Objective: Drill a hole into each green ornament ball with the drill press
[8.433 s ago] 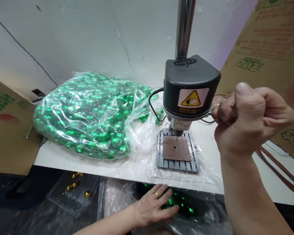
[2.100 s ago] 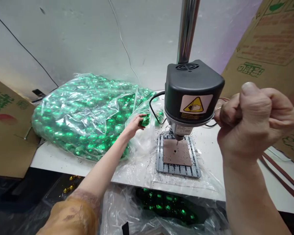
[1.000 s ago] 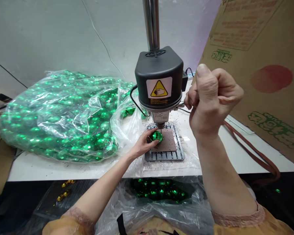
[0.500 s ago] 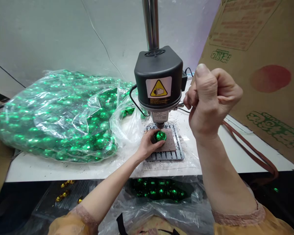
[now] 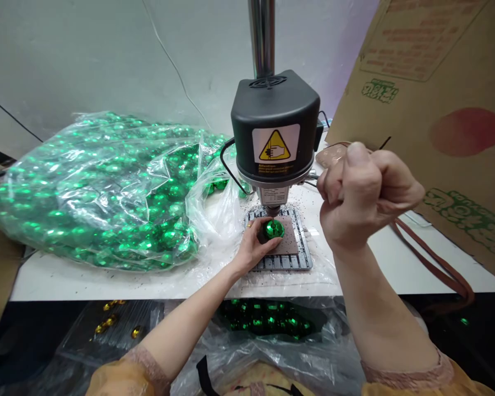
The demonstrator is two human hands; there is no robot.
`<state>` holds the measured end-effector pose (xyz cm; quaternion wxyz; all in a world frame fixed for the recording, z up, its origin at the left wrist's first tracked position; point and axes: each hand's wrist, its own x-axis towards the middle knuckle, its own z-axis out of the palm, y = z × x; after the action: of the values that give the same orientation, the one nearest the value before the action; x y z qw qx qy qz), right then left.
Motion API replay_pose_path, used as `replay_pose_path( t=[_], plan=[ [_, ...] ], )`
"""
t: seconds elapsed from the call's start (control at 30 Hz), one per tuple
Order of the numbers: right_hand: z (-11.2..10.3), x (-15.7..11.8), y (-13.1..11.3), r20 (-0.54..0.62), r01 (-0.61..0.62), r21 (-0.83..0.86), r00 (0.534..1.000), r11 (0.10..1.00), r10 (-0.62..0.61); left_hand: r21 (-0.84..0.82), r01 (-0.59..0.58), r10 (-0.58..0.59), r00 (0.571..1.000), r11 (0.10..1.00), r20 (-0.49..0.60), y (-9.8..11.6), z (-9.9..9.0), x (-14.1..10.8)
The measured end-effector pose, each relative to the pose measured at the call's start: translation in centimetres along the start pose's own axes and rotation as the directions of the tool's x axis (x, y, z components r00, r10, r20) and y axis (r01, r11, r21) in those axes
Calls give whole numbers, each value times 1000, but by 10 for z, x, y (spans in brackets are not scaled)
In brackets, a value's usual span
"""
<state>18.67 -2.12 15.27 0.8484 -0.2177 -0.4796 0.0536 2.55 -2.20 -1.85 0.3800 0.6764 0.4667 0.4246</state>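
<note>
A shiny green faceted ball is held by my left hand, thumb in front and fingers curled behind. It rests on a brownish pad over the slotted metal base of a small drill press. The thin drill bit meets the top of the ball; how deep it goes I cannot tell. To the right of the black motor housing, my right hand is closed in a fist around the end of the press's lever. Most of that lever is hidden by the fist.
A big clear bag full of green balls lies on the left of the white table. More green balls sit in plastic below the front edge, with several gold balls lower left. A cardboard box stands at right, beside a brown strap.
My right hand has come down with the lever. My left hand still holds the ball under the bit. The whole view has shifted slightly.
</note>
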Motion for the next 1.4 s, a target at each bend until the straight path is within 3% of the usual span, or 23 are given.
replay_pose_path(
  t=[0.3,0.73,1.07,1.4],
  plan=[
    [-5,-12,5,-29,107,4,994,994,-107,39,-10,9,1000,999,12,-1,0,-1],
    [-13,-18,11,-40,125,-19,991,992,-126,33,-11,11,1000,999,3,-1,1,-1],
    [-16,-22,12,9,220,26,975,975,-220,36,-12,12,1000,999,2,1,1,-2],
    [-26,-26,15,144,249,108,954,962,-263,73,-71,73,997,995,-25,-6,3,-2]
  ],
)
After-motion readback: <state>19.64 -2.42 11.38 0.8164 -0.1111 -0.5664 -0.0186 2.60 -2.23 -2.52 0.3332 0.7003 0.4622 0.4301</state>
